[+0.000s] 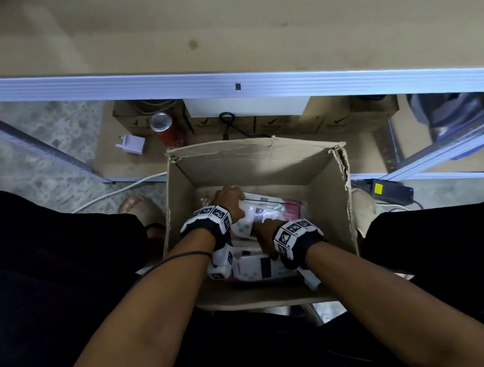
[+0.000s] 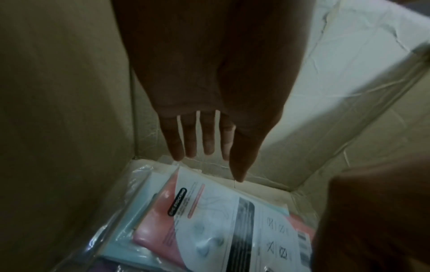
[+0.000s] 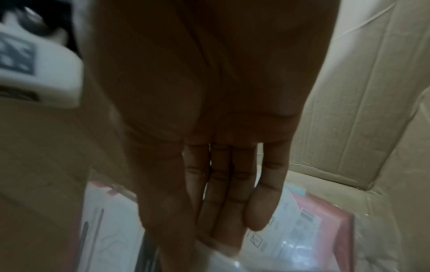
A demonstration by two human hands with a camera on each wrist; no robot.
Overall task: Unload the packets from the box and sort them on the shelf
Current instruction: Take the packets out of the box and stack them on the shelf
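packets lie in a cardboard box on speckled floor.

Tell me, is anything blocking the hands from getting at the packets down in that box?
Nothing visible does. The box is open at the top, and both the left hand and the right hand are already inside, fingers straight, down at the packets. No flap or other item lies over them.

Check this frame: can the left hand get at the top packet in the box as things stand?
Probably yes. The left hand is already down inside the open box, fingers straight above the top packet; nothing lies between them.
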